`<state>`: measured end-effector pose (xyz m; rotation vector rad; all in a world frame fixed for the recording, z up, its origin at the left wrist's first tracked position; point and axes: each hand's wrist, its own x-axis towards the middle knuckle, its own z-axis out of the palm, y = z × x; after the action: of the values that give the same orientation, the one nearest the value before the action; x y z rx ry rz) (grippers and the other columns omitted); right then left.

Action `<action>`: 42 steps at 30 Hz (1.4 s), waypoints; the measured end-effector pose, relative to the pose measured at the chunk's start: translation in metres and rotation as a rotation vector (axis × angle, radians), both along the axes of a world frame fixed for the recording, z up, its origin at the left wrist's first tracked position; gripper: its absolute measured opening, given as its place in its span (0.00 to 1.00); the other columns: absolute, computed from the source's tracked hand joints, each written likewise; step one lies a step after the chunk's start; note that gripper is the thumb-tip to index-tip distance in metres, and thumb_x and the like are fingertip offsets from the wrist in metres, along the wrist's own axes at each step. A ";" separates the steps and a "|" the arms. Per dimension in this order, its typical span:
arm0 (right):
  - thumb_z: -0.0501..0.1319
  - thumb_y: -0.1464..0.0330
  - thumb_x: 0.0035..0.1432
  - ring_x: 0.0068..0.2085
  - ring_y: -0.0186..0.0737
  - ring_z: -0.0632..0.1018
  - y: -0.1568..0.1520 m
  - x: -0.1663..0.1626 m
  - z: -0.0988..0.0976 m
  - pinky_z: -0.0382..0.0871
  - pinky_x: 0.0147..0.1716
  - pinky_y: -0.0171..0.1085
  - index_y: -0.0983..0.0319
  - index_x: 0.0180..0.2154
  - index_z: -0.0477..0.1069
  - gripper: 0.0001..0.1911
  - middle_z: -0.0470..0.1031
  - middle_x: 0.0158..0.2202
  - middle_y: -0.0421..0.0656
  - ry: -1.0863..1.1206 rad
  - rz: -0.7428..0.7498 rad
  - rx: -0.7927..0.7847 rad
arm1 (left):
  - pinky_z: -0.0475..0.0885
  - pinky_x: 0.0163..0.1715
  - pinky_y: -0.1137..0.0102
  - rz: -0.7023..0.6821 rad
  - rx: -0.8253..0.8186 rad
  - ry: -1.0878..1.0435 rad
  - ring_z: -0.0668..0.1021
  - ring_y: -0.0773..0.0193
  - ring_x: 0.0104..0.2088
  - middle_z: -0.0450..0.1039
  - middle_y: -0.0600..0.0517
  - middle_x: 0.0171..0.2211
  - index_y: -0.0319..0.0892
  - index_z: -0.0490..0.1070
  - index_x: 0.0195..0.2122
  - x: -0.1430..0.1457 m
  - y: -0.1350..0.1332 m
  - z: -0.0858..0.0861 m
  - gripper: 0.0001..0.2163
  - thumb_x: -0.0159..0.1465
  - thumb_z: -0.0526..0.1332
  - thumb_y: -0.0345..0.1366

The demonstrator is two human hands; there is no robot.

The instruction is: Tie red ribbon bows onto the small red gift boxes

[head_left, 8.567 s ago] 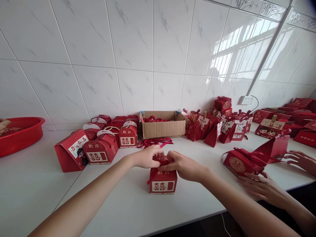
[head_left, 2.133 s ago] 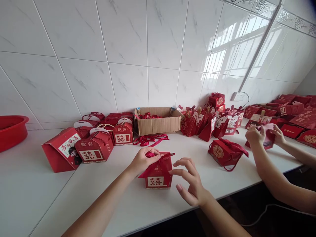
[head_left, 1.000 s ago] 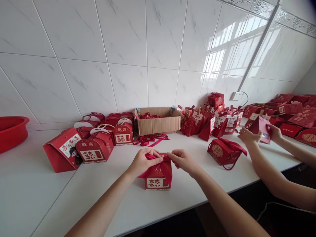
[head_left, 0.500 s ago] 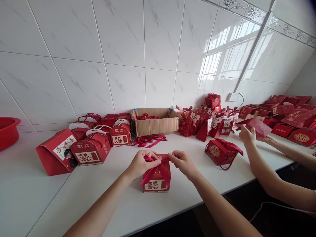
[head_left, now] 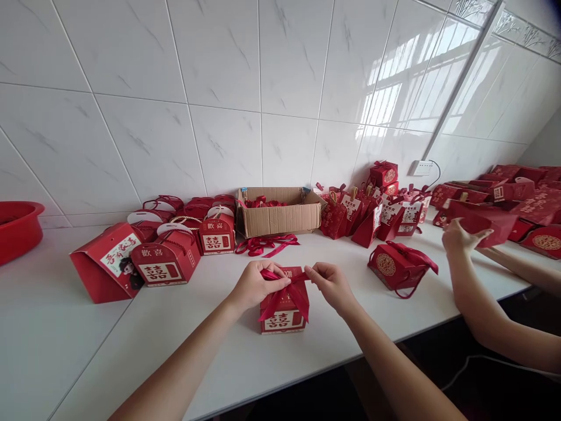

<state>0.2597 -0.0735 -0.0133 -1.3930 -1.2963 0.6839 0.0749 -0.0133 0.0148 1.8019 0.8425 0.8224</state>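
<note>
A small red gift box (head_left: 283, 318) with gold characters on a white label stands near the front edge of the white counter (head_left: 210, 356). A red ribbon (head_left: 287, 292) crosses its top and hangs down its front. My left hand (head_left: 256, 285) is closed, pinching one loop of the ribbon at the box's top left. My right hand (head_left: 331, 285) is closed, pinching the other ribbon end at the top right. Both hands sit just above the box.
A cardboard box (head_left: 279, 215) of ribbons stands at the wall, loose ribbons (head_left: 267, 243) before it. Finished red boxes (head_left: 166, 263) cluster left, red bags (head_left: 368, 216) right. A red basin (head_left: 17, 228) sits far left. Another person's hand (head_left: 460, 238) holds a red box (head_left: 484, 223) at right, near a ribboned box (head_left: 397, 266).
My right hand came back from open air to the ribbon and pinched it; both hands now pull the loops apart. The other person lifted and turned a red box at right.
</note>
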 end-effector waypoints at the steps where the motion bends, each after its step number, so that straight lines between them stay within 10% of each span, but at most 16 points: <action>1: 0.57 0.49 0.52 0.21 0.30 0.56 0.000 0.000 0.000 0.48 0.20 0.33 0.61 0.18 0.60 0.24 0.54 0.17 0.35 -0.007 -0.004 0.005 | 0.70 0.29 0.70 0.004 -0.001 -0.006 0.76 0.63 0.29 0.76 0.48 0.31 0.38 0.72 0.22 0.000 0.000 -0.001 0.12 0.49 0.68 0.42; 32: 0.56 0.50 0.55 0.21 0.31 0.60 -0.001 -0.006 0.003 0.53 0.21 0.33 0.61 0.20 0.59 0.23 0.58 0.17 0.36 -0.017 0.075 0.003 | 0.70 0.37 0.69 -0.055 -0.105 -0.179 0.76 0.61 0.35 0.76 0.49 0.32 0.39 0.71 0.22 -0.007 -0.011 0.000 0.14 0.57 0.63 0.45; 38: 0.52 0.51 0.59 0.42 0.42 0.73 -0.002 0.001 0.011 0.67 0.34 0.37 0.60 0.42 0.70 0.21 0.73 0.41 0.46 0.020 0.065 0.088 | 0.70 0.40 0.64 -0.087 -0.280 -0.276 0.78 0.56 0.35 0.79 0.47 0.31 0.38 0.78 0.35 -0.014 -0.003 0.002 0.17 0.59 0.60 0.49; 42: 0.59 0.57 0.56 0.53 0.49 0.68 0.001 -0.008 0.023 0.66 0.47 0.46 0.58 0.35 0.76 0.13 0.70 0.49 0.48 -0.272 0.118 0.221 | 0.70 0.41 0.64 -0.124 -0.327 -0.330 0.78 0.56 0.35 0.79 0.47 0.31 0.37 0.78 0.36 -0.013 -0.001 0.000 0.17 0.60 0.60 0.47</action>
<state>0.2516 -0.0721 0.0098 -1.2650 -1.6270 0.4222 0.0616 -0.0146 0.0151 1.3704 0.6033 0.8197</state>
